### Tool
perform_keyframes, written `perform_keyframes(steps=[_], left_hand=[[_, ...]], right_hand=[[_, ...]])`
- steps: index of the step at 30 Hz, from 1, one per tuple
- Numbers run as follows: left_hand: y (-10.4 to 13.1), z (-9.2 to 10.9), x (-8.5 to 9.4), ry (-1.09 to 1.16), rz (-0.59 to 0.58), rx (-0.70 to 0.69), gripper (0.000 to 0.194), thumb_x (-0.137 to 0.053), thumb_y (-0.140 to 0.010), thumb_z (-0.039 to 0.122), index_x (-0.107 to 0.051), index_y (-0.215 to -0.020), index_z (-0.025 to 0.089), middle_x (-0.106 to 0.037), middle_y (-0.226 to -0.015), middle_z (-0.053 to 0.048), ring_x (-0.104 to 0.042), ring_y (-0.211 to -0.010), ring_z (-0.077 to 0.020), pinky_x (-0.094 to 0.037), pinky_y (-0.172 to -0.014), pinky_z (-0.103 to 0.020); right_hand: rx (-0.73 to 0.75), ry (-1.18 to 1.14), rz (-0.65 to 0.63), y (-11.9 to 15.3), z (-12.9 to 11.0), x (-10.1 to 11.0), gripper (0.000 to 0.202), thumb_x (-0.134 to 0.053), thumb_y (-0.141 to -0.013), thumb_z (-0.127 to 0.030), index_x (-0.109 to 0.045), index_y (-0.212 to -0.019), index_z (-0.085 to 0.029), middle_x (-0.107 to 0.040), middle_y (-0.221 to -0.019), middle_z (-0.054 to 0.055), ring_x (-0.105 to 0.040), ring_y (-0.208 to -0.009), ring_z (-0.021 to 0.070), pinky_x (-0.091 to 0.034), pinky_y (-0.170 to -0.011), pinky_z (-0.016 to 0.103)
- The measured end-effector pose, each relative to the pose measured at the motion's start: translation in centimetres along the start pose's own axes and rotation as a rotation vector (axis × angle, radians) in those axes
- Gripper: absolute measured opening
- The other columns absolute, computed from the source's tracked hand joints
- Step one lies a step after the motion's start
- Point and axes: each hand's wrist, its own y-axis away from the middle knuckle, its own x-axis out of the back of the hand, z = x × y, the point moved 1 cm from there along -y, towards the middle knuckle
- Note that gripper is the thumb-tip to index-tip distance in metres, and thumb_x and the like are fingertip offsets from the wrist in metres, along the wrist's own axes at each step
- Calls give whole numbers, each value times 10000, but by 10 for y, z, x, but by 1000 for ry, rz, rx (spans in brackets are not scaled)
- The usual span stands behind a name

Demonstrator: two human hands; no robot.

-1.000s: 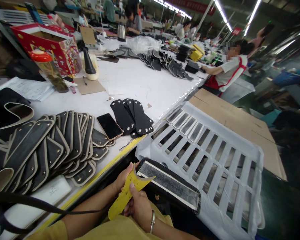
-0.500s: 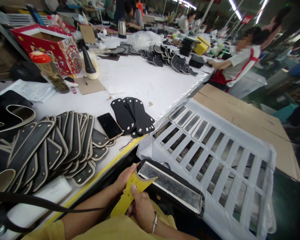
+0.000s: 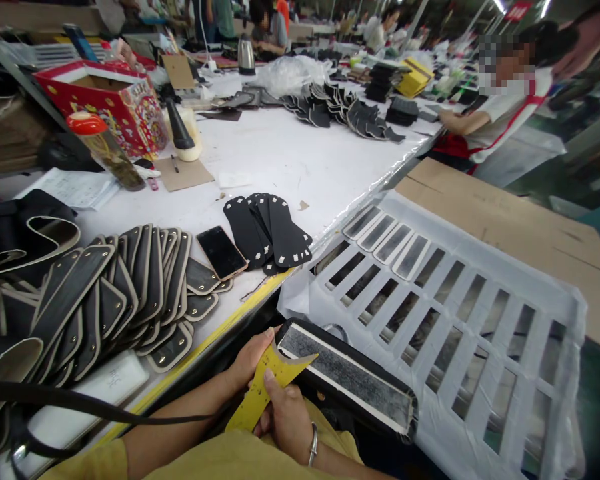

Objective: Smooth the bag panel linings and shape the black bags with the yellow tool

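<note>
My right hand (image 3: 291, 408) is closed around a yellow flat piece (image 3: 265, 393) with a curved, pointed end, thumb pressed on its face. The piece's curved end lies over the near end of a long black padded piece (image 3: 355, 379), which carries a grey fuzzy strip framed by a pale border. At that same end, my left hand (image 3: 253, 357) is closed on the black piece's edge; its fingertips are partly hidden behind the yellow piece. The black piece rests slantwise in front of me, beside a white slotted tray (image 3: 443, 310).
Dark pale-edged straps with studs (image 3: 145, 273) pile up at left, near a white power bank (image 3: 87, 400). A phone (image 3: 221, 252) and black pieces (image 3: 270, 230) lie by the yellow table edge. Cardboard (image 3: 505, 220) lies behind the tray. A co-worker (image 3: 500, 113) sits at far right.
The view has turned slightly, so the tray and co-worker appear farther right. Both hands keep their hold, and the yellow piece has hardly moved against the black piece.
</note>
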Motion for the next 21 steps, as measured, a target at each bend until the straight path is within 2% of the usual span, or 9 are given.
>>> perform_keyframes(steps=[5,10,16,21], left_hand=[[2,-1,-1,-79,88,8,540,-376,-890,551,-641,-1137,150,-694,-1003,-69,-584,-1010,-244,-462,-847,-316],[2,4,-5,-99,111,-10,546,-383,-880,567,-679,-1035,135,-703,-906,-72,-602,-915,-228,-470,-766,-283],[-3,10,-13,1,20,-12,555,-382,-875,586,-660,-986,119,-688,-804,-59,-593,-704,-178,-455,-652,-269],[-9,14,-21,18,-46,-50,511,-420,-873,560,-618,-1058,127,-675,-920,-66,-594,-776,-177,-456,-731,-280]], right_hand=[[-17,-21,6,0,-1,2,556,-629,-541,-698,-533,-383,-174,-389,-258,-7,-371,-229,102,-304,-285,212],[-17,-6,16,-1,-5,6,586,-621,-538,-713,-453,-335,-190,-368,-250,-19,-355,-228,91,-311,-288,212],[-22,22,23,0,-12,8,638,-577,-587,-728,-367,-271,-214,-357,-243,-7,-356,-234,89,-305,-298,223],[33,13,107,4,-11,11,651,-559,-652,-698,-338,-264,-223,-352,-242,-8,-368,-238,94,-328,-315,229]])
